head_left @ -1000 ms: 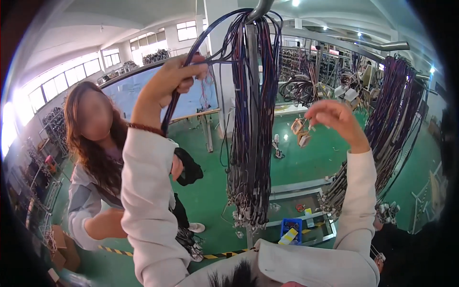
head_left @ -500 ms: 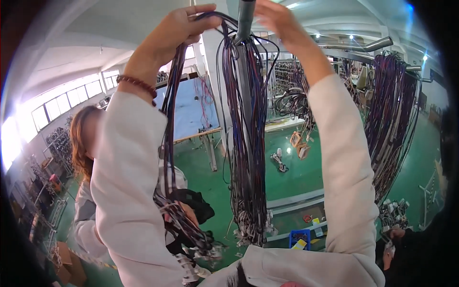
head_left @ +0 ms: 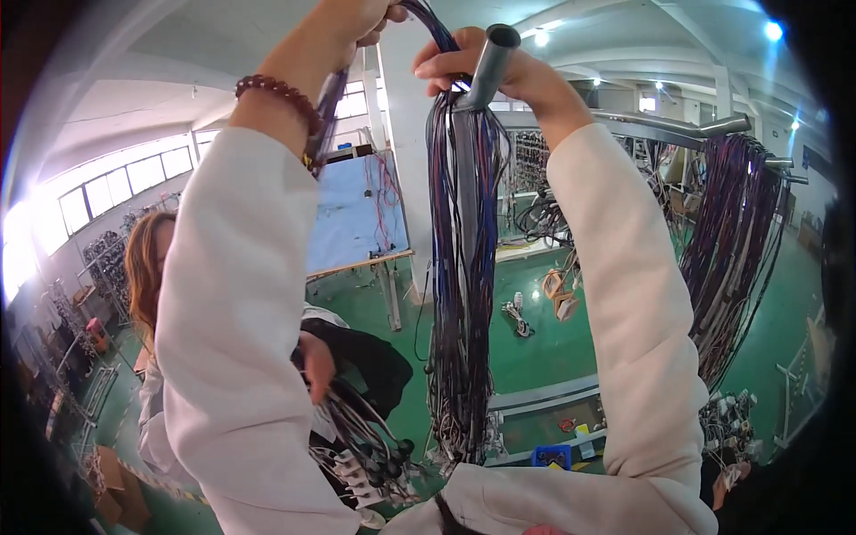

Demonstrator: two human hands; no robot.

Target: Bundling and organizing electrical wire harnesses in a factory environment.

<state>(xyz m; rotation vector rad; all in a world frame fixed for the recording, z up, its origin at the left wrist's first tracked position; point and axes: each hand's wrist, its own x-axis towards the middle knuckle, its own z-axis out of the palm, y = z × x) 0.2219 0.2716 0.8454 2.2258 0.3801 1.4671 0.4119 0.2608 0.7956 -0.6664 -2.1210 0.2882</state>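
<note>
My left hand (head_left: 361, 20), raised to the top edge, is closed round a bundle of dark wire harnesses (head_left: 431, 21). The bundle arches from it toward the open end of a metal pipe arm (head_left: 493, 69). Beside that pipe my right hand (head_left: 459, 61) curls its fingers over the same wires; the pipe partly hides it. A thick hank of harnesses (head_left: 459, 241) hangs straight down from the pipe. Behind my left sleeve the held bundle drops out of sight. Its connector ends (head_left: 374, 459) show low down, near a co-worker's hand (head_left: 316, 366).
A co-worker (head_left: 152, 267) stands close at the left. More harnesses (head_left: 736, 232) hang from a rack at the right. A blue board (head_left: 357, 214) stands behind, and loose cables (head_left: 517, 316) lie on the green floor. A blue bin (head_left: 551, 456) sits low near a metal rail (head_left: 544, 397).
My left hand has risen with the wires. My right hand has moved left and down from above and closed on them beside the pipe. The pipe and hanging hank appear lower in view.
</note>
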